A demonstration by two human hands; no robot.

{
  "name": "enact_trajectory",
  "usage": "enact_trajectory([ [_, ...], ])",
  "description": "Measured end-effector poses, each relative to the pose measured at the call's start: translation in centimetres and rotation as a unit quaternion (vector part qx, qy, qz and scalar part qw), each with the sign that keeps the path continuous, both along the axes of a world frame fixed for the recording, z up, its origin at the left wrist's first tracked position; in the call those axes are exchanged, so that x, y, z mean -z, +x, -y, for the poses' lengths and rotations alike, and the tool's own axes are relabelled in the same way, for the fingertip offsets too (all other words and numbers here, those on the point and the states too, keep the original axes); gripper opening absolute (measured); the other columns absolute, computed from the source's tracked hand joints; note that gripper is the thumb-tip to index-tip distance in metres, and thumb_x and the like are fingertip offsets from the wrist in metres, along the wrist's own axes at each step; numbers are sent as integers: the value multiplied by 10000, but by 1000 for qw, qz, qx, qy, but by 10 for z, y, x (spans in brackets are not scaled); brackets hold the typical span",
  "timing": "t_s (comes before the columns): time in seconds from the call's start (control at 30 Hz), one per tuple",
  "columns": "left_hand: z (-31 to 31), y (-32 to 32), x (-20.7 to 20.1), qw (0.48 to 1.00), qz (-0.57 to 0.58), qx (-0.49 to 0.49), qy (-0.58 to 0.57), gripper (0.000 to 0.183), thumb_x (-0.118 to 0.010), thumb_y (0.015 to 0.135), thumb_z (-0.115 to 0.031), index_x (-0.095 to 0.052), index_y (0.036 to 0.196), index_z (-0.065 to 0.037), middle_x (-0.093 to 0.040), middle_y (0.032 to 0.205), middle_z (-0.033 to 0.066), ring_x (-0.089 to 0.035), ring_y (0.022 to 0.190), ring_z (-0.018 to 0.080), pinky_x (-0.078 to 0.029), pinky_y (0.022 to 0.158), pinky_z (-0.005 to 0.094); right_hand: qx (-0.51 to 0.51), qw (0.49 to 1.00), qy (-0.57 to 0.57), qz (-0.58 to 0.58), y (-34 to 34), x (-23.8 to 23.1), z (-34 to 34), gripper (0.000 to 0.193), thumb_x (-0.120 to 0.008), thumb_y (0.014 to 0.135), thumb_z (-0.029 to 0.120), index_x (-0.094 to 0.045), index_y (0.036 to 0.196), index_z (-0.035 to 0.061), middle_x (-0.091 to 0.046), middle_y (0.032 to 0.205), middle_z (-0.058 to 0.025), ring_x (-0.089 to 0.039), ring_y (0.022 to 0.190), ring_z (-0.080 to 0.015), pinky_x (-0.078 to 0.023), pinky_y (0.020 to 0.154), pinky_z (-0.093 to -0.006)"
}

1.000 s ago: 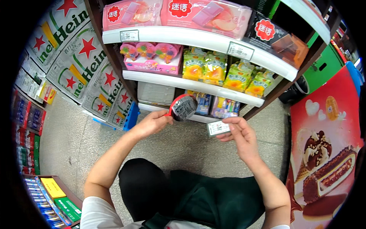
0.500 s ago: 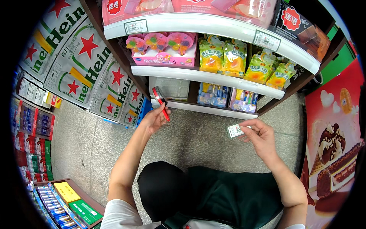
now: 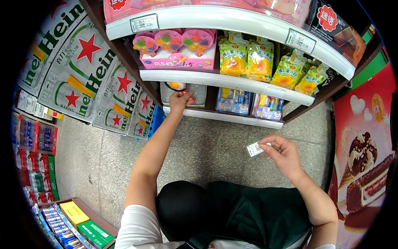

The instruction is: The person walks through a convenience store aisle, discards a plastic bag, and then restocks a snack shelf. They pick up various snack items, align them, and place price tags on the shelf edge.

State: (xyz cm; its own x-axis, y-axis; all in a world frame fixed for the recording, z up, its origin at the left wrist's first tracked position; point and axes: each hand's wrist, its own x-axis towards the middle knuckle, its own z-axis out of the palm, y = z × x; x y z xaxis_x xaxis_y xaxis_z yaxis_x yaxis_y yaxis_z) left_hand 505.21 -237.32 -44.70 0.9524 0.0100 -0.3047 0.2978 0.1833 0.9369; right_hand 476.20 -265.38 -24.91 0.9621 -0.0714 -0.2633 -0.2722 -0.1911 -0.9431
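At the bottom shelf, my left hand is closed on the red handle of a small black toy frying pan with a fried egg shape in it. The pan is over a clear plastic tray; whether it touches the tray I cannot tell. Lower right, over the floor, my right hand pinches a small white price tag between thumb and fingertips. To the right of the tray stand blue toy packs and a pink-and-blue pack on the same shelf.
On the shelf above are a pink box of pinwheel-shaped sweets and several green-and-yellow pouches. White shelf rails jut toward me. Beer cartons are stacked at left; a red ice-cream poster panel stands at right.
My left hand has moved forward and slightly right, carrying the toy frying pan from the shelf's front edge to over the clear tray. My right hand stays nearly in place, its tag slightly tilted.
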Motion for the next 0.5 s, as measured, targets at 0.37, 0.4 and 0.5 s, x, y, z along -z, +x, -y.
enact_trajectory([
  [0.37, 21, 3, 5, 973, 149, 21, 174, 291, -828, 800, -53, -550, 764, 25, -660, 720, 101, -666, 609, 154, -569, 553, 300, -13, 1000, -28, -7, 2, 7, 1, 127, -670, 971, 108, -711, 1077, 50, -739, 947, -24, -641, 771, -58, -509, 653, -232],
  [0.4, 21, -1, 5, 972, 153, 21, 180, 288, -830, 797, -58, -557, 758, 23, -666, 713, 107, -665, 606, 153, -563, 550, 305, -19, 999, -35, -9, 2, 7, 2, 129, -667, 973, 109, -705, 1081, 48, -736, 948, -23, -642, 791, -55, -507, 657, -223],
  [0.5, 19, -2, 15, 959, 168, 22, 226, 288, -846, 775, -90, -585, 747, 26, -682, 706, 121, -671, 612, 160, -550, 561, 320, -34, 998, -46, -14, 2, 9, 4, 133, -663, 978, 111, -693, 1089, 46, -729, 953, -22, -644, 831, -51, -503, 667, -208],
])
